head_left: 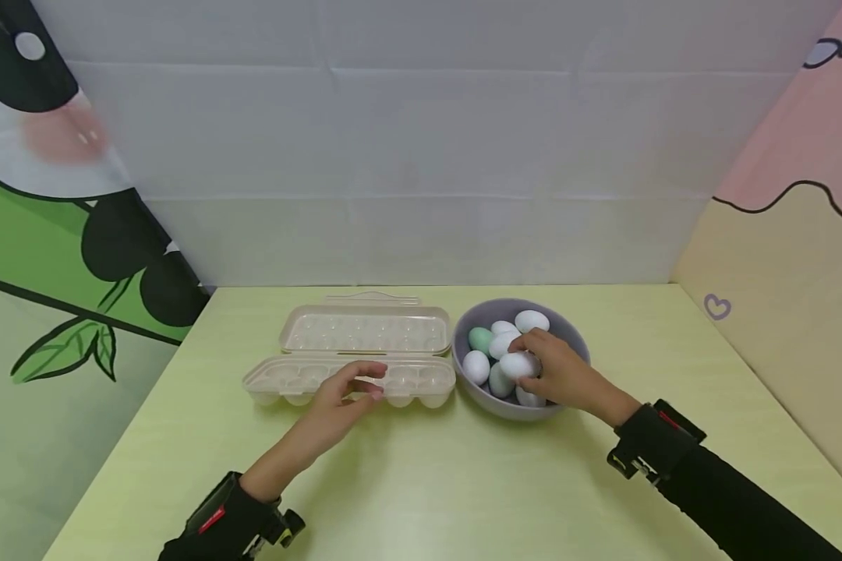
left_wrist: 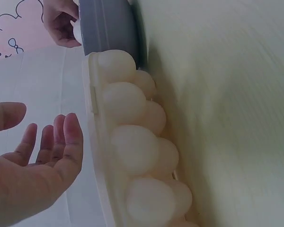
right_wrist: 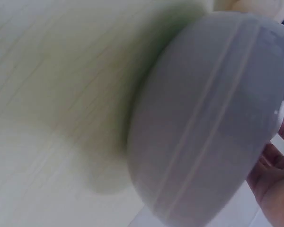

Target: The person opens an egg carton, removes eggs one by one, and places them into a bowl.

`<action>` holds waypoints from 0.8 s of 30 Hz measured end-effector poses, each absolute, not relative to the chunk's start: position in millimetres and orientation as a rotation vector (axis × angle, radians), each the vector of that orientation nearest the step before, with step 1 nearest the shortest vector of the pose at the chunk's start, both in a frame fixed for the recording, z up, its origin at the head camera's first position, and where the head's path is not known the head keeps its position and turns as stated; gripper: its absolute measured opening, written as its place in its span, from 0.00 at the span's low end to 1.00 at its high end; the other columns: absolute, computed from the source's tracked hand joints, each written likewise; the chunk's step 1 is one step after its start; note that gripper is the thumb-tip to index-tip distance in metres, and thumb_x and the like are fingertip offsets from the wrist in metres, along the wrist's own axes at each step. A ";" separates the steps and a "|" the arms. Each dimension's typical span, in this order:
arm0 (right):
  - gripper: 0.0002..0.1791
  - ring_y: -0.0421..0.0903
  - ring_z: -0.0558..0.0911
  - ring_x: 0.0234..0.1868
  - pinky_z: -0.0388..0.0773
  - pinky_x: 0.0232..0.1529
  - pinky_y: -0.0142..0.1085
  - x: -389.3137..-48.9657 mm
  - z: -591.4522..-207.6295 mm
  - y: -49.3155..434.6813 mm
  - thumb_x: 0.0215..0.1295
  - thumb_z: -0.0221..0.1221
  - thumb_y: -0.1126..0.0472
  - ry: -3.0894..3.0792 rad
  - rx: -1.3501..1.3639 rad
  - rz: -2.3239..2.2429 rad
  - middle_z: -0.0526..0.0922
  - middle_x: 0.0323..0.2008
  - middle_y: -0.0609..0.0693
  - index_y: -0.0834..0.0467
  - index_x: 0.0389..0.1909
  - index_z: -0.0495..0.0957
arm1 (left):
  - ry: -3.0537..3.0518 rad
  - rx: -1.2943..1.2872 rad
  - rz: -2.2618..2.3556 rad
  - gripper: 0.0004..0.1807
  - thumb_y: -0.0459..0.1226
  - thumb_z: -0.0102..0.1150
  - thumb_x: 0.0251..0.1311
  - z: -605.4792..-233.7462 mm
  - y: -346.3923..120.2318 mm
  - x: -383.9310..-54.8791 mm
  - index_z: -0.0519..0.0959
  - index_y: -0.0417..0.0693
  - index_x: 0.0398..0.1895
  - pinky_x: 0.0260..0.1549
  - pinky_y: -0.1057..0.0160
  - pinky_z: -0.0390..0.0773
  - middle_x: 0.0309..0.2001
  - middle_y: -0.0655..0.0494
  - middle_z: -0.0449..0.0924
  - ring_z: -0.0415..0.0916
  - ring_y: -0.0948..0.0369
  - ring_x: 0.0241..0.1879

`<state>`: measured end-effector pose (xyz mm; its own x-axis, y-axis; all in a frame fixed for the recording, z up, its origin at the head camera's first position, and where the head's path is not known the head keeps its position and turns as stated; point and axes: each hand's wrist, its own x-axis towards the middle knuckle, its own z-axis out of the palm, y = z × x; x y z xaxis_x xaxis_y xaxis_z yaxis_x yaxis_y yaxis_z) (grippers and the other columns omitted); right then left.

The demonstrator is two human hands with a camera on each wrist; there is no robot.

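Observation:
My right hand [head_left: 561,375] reaches over the grey-purple bowl [head_left: 487,403] and pinches a white egg [head_left: 518,365] between thumb and fingers. Around it in the bowl lie more white eggs [head_left: 475,367], a green egg [head_left: 480,338] and a grey-green egg [head_left: 500,382]. Left of the bowl, a see-through plastic egg carton [head_left: 421,380] lies with its lid [head_left: 365,327] folded back. My left hand [head_left: 337,409] hovers at the carton's front edge, fingers loosely bent and holding nothing. The right wrist view shows mostly the bowl's outer wall [right_wrist: 203,123], hiding most of the egg.
Everything stands on a pale yellow-green wooden table [head_left: 463,483]. A grey-white sheet [head_left: 407,156] hangs behind its back edge. Printed panels with cartoon figures stand on the left [head_left: 63,257] and right [head_left: 793,296]. The carton's right end sits right beside the bowl.

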<state>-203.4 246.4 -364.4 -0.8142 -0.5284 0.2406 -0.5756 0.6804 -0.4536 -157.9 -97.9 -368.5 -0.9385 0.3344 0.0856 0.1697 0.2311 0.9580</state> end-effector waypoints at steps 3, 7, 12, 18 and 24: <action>0.20 0.46 0.71 0.41 0.72 0.40 0.41 -203.8 -368.9 247.9 0.48 0.64 0.65 -2.793 0.936 0.692 0.69 0.41 0.48 0.57 0.43 0.70 | 2.358 0.484 1.814 0.15 0.35 0.54 0.59 -369.2 -101.5 -158.4 0.70 0.49 0.50 0.41 0.58 0.73 0.51 0.46 0.69 0.70 0.54 0.47; 0.21 0.47 0.70 0.42 0.72 0.41 0.42 -203.9 -371.1 248.2 0.49 0.64 0.64 -2.789 0.941 0.628 0.69 0.43 0.50 0.57 0.45 0.70 | 2.366 0.490 1.823 0.15 0.35 0.54 0.59 -369.2 -104.1 -158.9 0.70 0.48 0.50 0.40 0.60 0.74 0.51 0.45 0.69 0.70 0.53 0.47; 0.21 0.45 0.69 0.43 0.72 0.41 0.41 -202.7 -371.3 248.9 0.49 0.64 0.62 -2.785 0.912 0.545 0.69 0.43 0.50 0.57 0.45 0.70 | 2.359 0.469 1.828 0.14 0.36 0.54 0.60 -369.8 -105.3 -158.5 0.70 0.48 0.50 0.41 0.61 0.74 0.51 0.44 0.69 0.69 0.54 0.47; 0.21 0.44 0.68 0.41 0.72 0.39 0.39 -200.4 -371.5 249.0 0.50 0.64 0.61 -2.785 0.880 0.488 0.69 0.41 0.49 0.57 0.45 0.69 | 2.359 0.451 1.833 0.14 0.34 0.54 0.59 -372.4 -106.8 -156.6 0.70 0.46 0.49 0.41 0.62 0.74 0.51 0.48 0.69 0.70 0.54 0.46; 0.25 0.47 0.68 0.48 0.72 0.40 0.41 -194.3 -368.8 252.5 0.50 0.64 0.58 -2.781 0.836 0.499 0.69 0.46 0.50 0.55 0.50 0.68 | 2.375 0.483 1.828 0.14 0.36 0.53 0.60 -373.5 -109.4 -153.1 0.70 0.47 0.49 0.41 0.61 0.74 0.51 0.50 0.69 0.69 0.54 0.46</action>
<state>-194.3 252.5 -368.8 -0.8217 -0.4975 0.2781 -0.5631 0.7839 -0.2615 -153.1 -109.4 -373.5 -0.9439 0.3120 0.1084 0.1846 0.2262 0.9564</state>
